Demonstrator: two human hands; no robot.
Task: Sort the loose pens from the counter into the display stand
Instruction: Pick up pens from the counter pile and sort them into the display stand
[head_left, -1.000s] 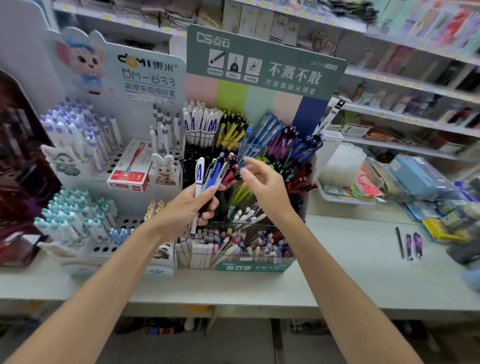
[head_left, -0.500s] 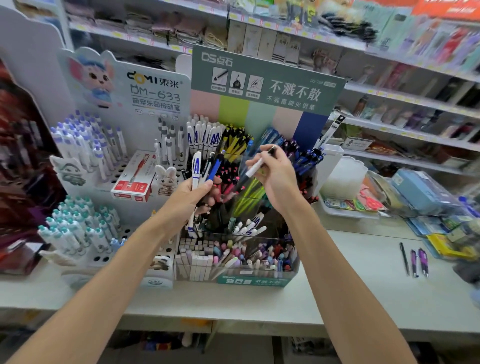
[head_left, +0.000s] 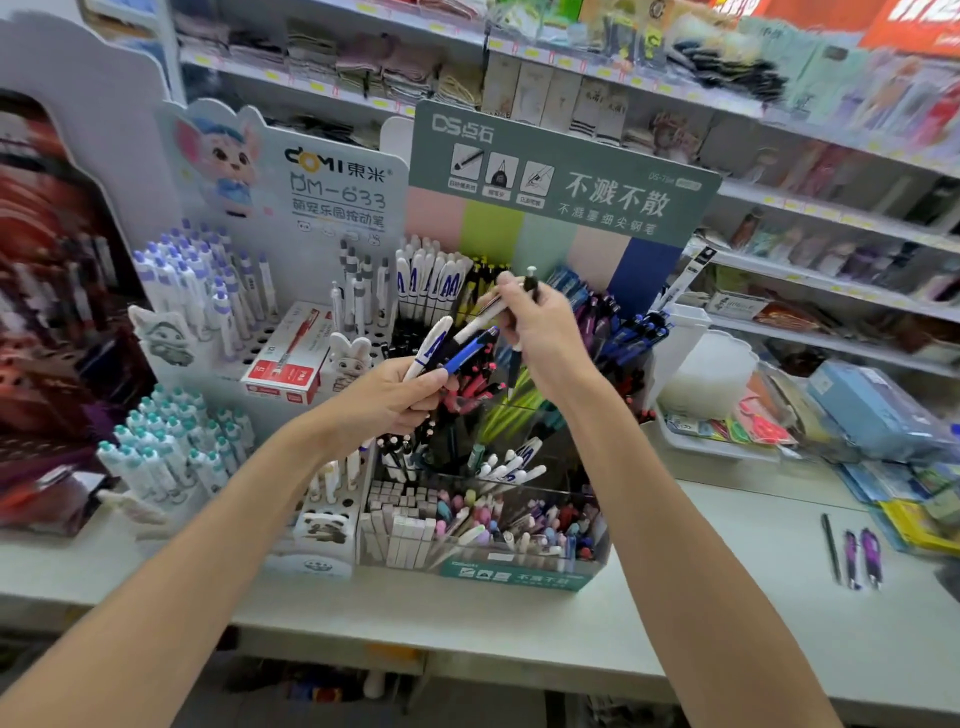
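My left hand grips a small bundle of pens, a white one with blue print and a blue one, held in front of the display stand. Just above and to the right, my right hand pinches a single white pen with a black end, lifted over the stand's upper tiers. The stand's tiered compartments hold white, yellow, blue, purple, red and pastel pens. Three loose pens lie on the counter at the right.
A white Domi stand with rows of white pens and a red box sits to the left. A white tub, a tray and packaged stationery lie to the right. Stocked shelves fill the back.
My right hand has drawn one white pen out of the bundle in my left hand and raised it towards the stand's upper tiers. My left hand stayed put with its bundle.
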